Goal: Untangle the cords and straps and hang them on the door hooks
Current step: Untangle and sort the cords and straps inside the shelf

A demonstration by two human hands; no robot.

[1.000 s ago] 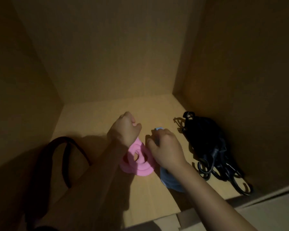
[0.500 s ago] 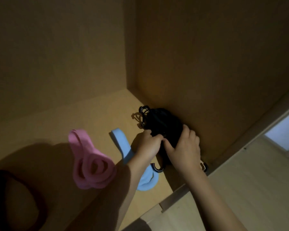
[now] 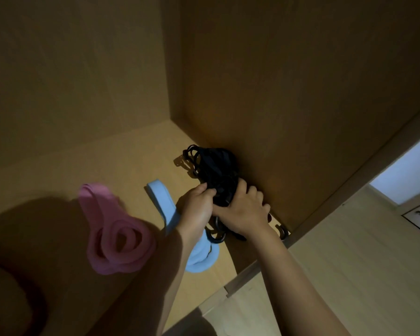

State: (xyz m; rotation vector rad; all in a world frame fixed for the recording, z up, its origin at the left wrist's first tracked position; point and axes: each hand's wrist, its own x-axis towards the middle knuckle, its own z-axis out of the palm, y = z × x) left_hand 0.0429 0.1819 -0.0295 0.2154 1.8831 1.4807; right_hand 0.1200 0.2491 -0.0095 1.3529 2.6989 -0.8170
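The black bundle of cords [image 3: 214, 166] lies on the shelf [image 3: 121, 154] of a wooden cupboard, pushed into the right side, and it touches the right wall [image 3: 301, 117]. Its long axis runs along this wall, from far to near. The far end is a knot of loops, and at the near end some hooks stick out, one of them [image 3: 283, 232] just at the front edge of the shelf.

Both hands are on the bundle at its middle, a little toward the near end. The left hand [image 3: 197, 209] comes from the left and its grip is clenched on the cords, thumb and fingers pinching them. The right hand [image 3: 243, 212] comes from the near right and its grip grasps over the top of the same bundle, on the wall side. The two hands touch each other.

So most of the bundle lies far from the grips, and the hooks hang below them. I think the coming move is to lift the bundle toward the near side, away from the wall, and the loose hooks may catch on the edge.

The blue strap [image 3: 161, 200] lies just left of the bundle, partly under the left arm. The pink strap [image 3: 117, 238], coiled, lies further left, apart from the cords. The door hooks are not in view.
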